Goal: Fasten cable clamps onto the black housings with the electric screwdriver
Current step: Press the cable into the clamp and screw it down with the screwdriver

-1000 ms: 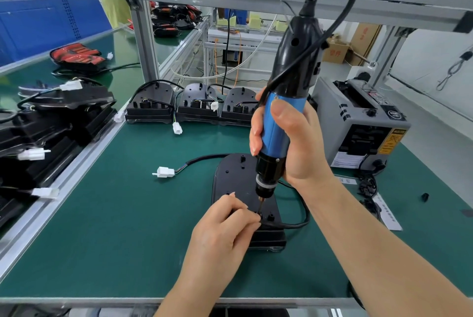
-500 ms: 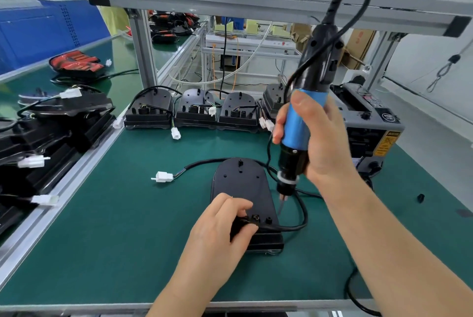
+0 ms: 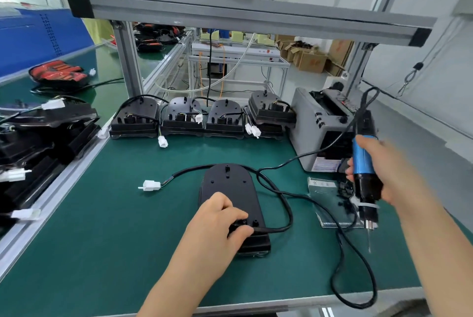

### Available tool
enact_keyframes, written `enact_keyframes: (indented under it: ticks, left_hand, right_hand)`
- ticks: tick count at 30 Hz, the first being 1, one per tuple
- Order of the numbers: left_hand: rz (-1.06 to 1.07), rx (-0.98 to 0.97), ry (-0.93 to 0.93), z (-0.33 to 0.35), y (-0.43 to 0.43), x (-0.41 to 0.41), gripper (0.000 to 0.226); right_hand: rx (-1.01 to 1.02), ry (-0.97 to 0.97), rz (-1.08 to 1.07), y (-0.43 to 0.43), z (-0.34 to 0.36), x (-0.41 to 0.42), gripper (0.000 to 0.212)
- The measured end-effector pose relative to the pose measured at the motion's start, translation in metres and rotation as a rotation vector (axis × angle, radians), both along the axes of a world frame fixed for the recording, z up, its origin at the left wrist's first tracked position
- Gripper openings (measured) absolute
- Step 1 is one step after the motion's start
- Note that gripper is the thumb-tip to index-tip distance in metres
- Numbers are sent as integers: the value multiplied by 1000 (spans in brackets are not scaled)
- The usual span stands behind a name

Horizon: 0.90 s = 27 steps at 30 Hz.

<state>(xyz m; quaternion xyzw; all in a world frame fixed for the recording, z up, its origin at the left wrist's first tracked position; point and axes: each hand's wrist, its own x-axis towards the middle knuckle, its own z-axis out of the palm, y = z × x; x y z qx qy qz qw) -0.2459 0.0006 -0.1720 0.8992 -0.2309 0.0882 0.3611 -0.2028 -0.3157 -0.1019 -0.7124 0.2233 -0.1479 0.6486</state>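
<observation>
Black housing (image 3: 227, 188) lies flat on the green mat (image 3: 102, 227), right in front of the person, rounded end away. And the driver is off it! A second ago the bit was down on the near end of the housing. Now the right hand (image 3: 384, 170), wrapped round the blue grip, has swung the electric screwdriver (image 3: 362, 160) well to the right of the housing, bit pointing down over the mat.

The left hand (image 3: 217, 217) stays put, thumb and forefinger curled in a pinch at the cable clamp (image 3: 242, 222) on the housing's near end, where the black cable (image 3: 284, 204) leaves it. That reads like one screw driven, or a trip for a fresh one; the clamp is too small to tell if it is seated.

Right of the housing lie a clear bag (image 3: 330, 204) with small black parts and a grey machine (image 3: 314, 124) behind it. Beyond the housing is a row of more housings (image 3: 179, 117). To its left sits the cable's white connector (image 3: 149, 185).

Watch the screwdriver cord (image 3: 353, 291): it loops across the mat between housing and tool, and could snag on the way back.
</observation>
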Motion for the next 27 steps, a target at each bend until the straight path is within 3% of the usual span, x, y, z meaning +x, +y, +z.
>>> enact_keyframes:
  ticks: [10, 13, 17, 22, 27]
  left_hand:
    - [-5, -16, -14, 0, 0, 0, 32]
    - [-11, -23, -28, -1, 0, 1, 32]
    - [-6, -25, -27, -1, 0, 1, 32]
    - [-3, -30, 6, 0, 1, 1, 34]
    - [-60, -14, 70, 4, 8, 3, 42]
  right_hand:
    - [-165, 358, -166, -66, -37, -9, 47]
    - [-341, 496, -178, -71, -46, -2, 55]
    - [-526, 623, -147, -67, -44, 14, 58]
    - [-613, 777, -52, -60, -40, 33, 46]
    - [-804, 883, -10, -59, -41, 38, 54]
